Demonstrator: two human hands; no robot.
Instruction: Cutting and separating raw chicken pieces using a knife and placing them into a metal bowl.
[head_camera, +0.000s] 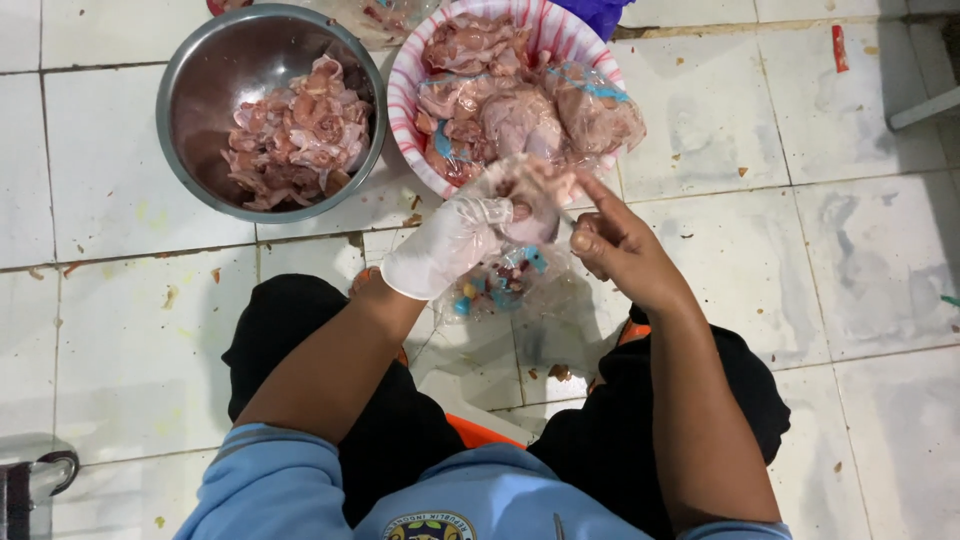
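On the tiled floor (800, 260), steel bowl (200, 90) and striped basin (405, 95) hold raw chicken (300, 130).

A gloved left hand (455, 240) grips a raw chicken piece (535, 200) just below a striped plastic basin (405, 95) of bagged meat, the bare right hand (615, 245) touching it; a steel bowl (190, 70) sits left of the basin.

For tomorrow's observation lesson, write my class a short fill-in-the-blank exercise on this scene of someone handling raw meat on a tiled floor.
1. The left hand wears a thin white ____.
2. The cut meat pieces lie in a round ____ bowl.
3. The plastic basin holding the bagged meat has pink and ____ stripes.
4. The right hand is ____, with no covering.

Missing words: glove; metal; white; bare
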